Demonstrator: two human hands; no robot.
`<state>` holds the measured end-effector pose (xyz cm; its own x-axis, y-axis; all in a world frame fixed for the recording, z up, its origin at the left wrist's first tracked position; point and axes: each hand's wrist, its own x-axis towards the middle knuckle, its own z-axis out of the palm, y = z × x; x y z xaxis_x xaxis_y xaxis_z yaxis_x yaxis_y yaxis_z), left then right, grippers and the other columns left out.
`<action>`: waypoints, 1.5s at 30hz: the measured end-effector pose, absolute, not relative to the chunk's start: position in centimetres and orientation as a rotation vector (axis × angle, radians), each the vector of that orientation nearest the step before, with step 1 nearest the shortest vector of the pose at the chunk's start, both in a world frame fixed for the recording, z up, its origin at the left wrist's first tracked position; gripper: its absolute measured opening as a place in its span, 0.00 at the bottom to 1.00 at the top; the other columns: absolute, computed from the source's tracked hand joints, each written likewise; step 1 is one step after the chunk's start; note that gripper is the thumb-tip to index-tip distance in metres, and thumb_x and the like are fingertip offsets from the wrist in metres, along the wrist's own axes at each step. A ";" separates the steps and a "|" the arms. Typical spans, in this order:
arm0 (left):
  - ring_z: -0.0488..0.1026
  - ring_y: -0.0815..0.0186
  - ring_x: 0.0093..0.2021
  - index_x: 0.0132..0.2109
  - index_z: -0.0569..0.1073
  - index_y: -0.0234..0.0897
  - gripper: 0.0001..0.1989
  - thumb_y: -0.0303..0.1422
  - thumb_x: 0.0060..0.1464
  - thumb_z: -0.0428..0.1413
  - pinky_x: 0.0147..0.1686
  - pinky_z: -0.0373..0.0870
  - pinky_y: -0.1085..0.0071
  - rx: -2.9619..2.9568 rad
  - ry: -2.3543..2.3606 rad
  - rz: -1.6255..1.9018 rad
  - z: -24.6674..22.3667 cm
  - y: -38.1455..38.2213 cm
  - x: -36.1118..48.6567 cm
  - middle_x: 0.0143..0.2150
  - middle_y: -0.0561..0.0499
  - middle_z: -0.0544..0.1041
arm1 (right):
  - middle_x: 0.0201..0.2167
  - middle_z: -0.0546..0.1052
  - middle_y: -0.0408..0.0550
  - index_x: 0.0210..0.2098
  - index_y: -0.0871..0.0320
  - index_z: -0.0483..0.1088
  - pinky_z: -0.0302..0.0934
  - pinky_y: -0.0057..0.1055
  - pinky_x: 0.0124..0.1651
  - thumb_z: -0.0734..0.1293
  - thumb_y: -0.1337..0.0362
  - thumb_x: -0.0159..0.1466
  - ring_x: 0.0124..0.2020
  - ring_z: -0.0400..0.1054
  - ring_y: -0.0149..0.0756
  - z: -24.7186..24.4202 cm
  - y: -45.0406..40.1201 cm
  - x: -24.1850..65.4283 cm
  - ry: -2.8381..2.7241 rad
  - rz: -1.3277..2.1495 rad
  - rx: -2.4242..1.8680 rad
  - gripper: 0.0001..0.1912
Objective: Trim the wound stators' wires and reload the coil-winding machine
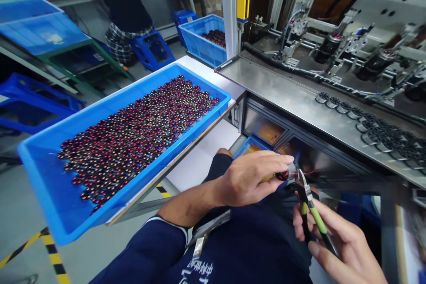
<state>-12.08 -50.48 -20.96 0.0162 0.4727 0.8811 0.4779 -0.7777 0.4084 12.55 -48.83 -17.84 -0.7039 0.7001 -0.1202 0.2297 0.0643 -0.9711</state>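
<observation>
While the left hand (251, 178) pinches a wound coil (282, 175) at four o'clock, the right hand (346, 236) clasps cutters (306, 194) — tips at the red wire (293, 173); trimming seems the step; a snip next wants the coil steady.

My left grip (248, 177) pinches a coil (282, 174) at the fingertips, small, dark and round with red windings, mostly hidden by my fingers. Thin red wire (293, 173) stretches from it to the right, reaching past the pliers' jaws. I have the pliers (314, 213) in my right grip (342, 235), green-and-black handles slanting down to the right, metal tips pointing up beside the coil.
</observation>
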 end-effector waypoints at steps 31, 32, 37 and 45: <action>0.82 0.62 0.43 0.59 0.65 0.42 0.35 0.40 0.46 0.70 0.45 0.75 0.67 -1.698 -0.784 -4.234 -24.6 -50.0 -12.3 0.46 0.43 0.83 | 0.44 0.83 0.51 0.56 0.51 0.74 0.73 0.23 0.44 0.70 0.63 0.63 0.41 0.81 0.41 -21.8 -48.3 14.7 -1.853 1.510 -1.049 0.20; 0.82 0.61 0.43 0.59 0.65 0.43 0.35 0.39 0.46 0.70 0.44 0.76 0.67 -1.730 -0.773 -4.209 -24.7 -50.0 -12.3 0.45 0.44 0.84 | 0.45 0.83 0.51 0.56 0.51 0.74 0.73 0.23 0.45 0.70 0.63 0.63 0.41 0.81 0.41 -21.9 -48.3 14.8 -1.861 1.513 -1.055 0.21; 0.82 0.57 0.48 0.59 0.65 0.43 0.34 0.37 0.47 0.69 0.45 0.76 0.66 -1.827 -0.821 -4.101 -25.1 -49.8 -12.4 0.46 0.43 0.84 | 0.46 0.82 0.47 0.58 0.47 0.71 0.71 0.20 0.47 0.70 0.63 0.64 0.42 0.80 0.37 -22.1 -48.3 15.2 -1.904 1.532 -1.079 0.22; 0.83 0.64 0.42 0.53 0.73 0.41 0.35 0.23 0.36 0.73 0.43 0.77 0.73 -1.561 -0.861 -4.221 -25.9 -49.9 -12.6 0.43 0.47 0.84 | 0.50 0.80 0.48 0.61 0.47 0.68 0.69 0.22 0.51 0.68 0.60 0.66 0.47 0.78 0.38 -22.2 -48.5 15.0 -1.910 1.617 -1.172 0.23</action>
<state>-12.60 -49.91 -25.86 0.0015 0.9857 0.1682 -0.8411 -0.0898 0.5334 15.04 -48.53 -22.20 -0.5823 0.7816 -0.2236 0.3495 -0.0076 -0.9369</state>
